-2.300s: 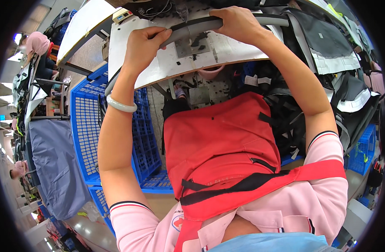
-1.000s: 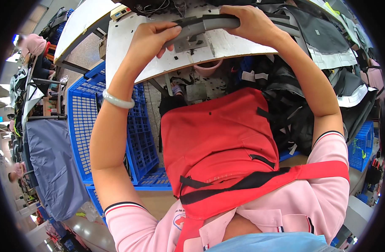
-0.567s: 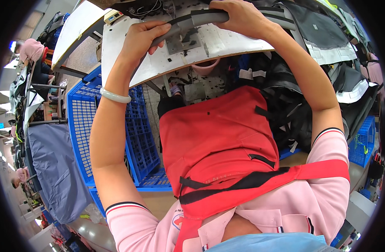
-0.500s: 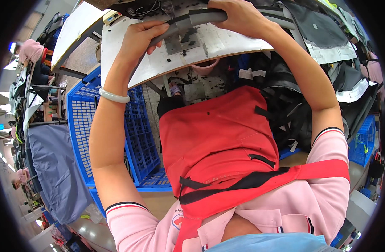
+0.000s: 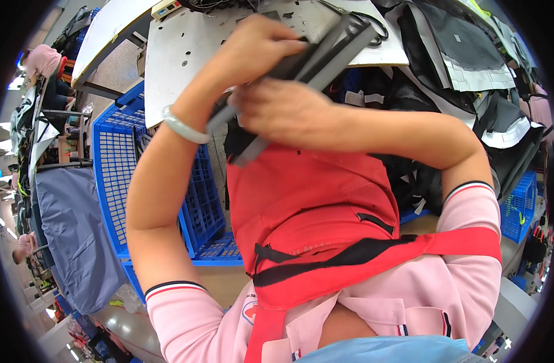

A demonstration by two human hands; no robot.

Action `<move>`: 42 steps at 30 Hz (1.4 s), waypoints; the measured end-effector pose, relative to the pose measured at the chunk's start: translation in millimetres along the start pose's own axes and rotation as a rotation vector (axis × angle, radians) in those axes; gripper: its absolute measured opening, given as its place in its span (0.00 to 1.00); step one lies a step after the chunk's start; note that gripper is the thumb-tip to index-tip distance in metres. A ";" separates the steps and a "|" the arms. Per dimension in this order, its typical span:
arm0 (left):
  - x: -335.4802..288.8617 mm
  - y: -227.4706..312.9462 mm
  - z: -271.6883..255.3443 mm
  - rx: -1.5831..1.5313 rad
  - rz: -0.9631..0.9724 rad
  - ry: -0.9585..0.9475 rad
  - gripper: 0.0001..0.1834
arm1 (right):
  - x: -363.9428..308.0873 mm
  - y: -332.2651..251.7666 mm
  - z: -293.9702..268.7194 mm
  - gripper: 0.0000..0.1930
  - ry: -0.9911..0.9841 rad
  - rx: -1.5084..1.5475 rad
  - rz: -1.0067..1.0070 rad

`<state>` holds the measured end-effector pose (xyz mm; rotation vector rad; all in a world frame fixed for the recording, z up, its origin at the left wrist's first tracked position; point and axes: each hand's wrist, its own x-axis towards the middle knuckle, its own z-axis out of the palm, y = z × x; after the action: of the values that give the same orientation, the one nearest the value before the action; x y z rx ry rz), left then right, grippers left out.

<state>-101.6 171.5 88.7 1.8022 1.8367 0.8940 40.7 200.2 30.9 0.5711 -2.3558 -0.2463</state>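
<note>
In front of me, over the near edge of the worktable, is a bundle of long grey-and-black fabric strips, slanting from upper right to lower left. My left hand, with a pale bangle at the wrist, is closed on the upper side of the bundle, thumb and fingers pinched. Crossing just below it, my right hand lies against the strips. Motion smears its fingers, so its grip is unclear. The strips' lower ends hang over my red apron. Both hands hide the middle of the bundle.
Black-handled scissors lie on the white worktable, beside the strips. Blue crates stand at left. Black and grey fabric pieces are heaped at right. Another person in pink is far left.
Both hands have come from the far part of the table toward me with the strips. My right hand swept left, below my left hand. The spread-out strip is now bunched, and scissors show.
</note>
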 end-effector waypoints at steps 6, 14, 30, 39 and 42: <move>-14.0 -19.0 -8.6 -0.233 -0.015 -0.030 0.21 | 14.6 23.6 -15.7 0.09 -0.470 0.132 0.446; -67.2 -26.4 -38.5 -0.357 -0.327 0.006 0.20 | -46.2 89.9 -94.4 0.27 -0.350 0.365 0.841; -16.3 -43.4 -48.5 -0.165 -0.252 0.213 0.19 | -40.8 140.8 -85.5 0.32 -0.382 0.288 0.915; -0.6 -47.2 -54.3 -0.212 -0.264 0.190 0.19 | -42.1 156.1 -71.8 0.34 -0.273 0.334 0.912; 0.0 -65.2 -50.8 -0.331 -0.204 0.320 0.18 | -44.7 163.9 -69.3 0.34 -0.274 0.292 1.009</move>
<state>-183.7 166.5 79.6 1.3048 1.8780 1.3734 62.0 364.7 109.4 -0.5941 -2.6409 0.5105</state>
